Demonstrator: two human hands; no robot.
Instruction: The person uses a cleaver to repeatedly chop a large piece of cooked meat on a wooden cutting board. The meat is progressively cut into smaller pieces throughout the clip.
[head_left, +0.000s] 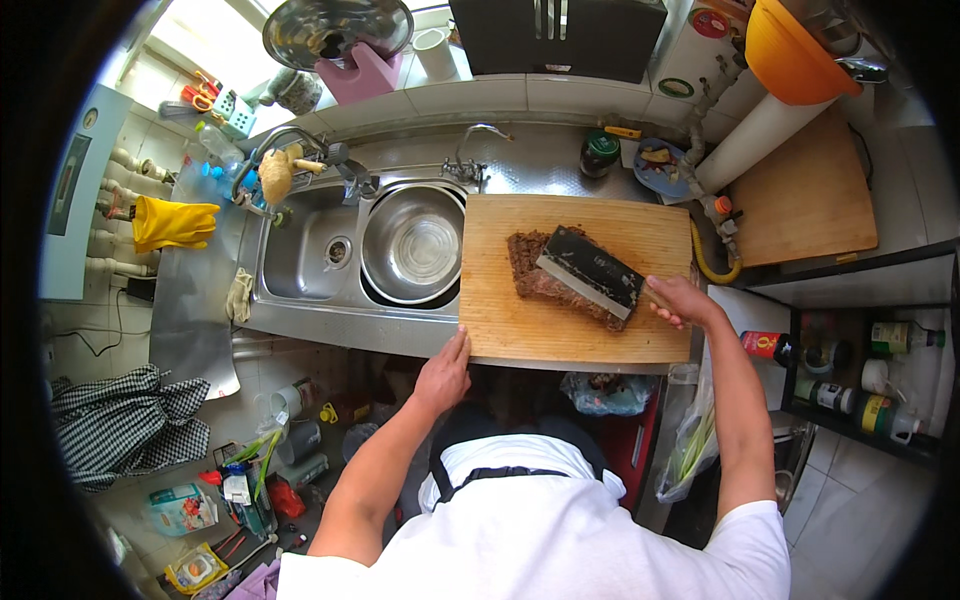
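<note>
A wooden cutting board (577, 345) lies across the counter and over the right edge of the sink. On it is a brown slab of minced meat (527, 259), partly hidden by a cleaver (592, 274). The cleaver's broad dark blade lies tilted flat over the meat, its bright cutting edge facing me. My right hand (684, 300) is closed around the cleaver's wooden handle, near the board's right edge. My left hand (442, 379) grips the board's near left corner, fingers along the side.
Left of the board, a steel basin (415, 244) sits in one bowl of the double sink (300, 300). A faucet (466, 171) rises behind it. Behind the board stand a dark jar (600, 154) and a blue plate (661, 169) with food scraps. A white pipe (765, 142) runs at back right.
</note>
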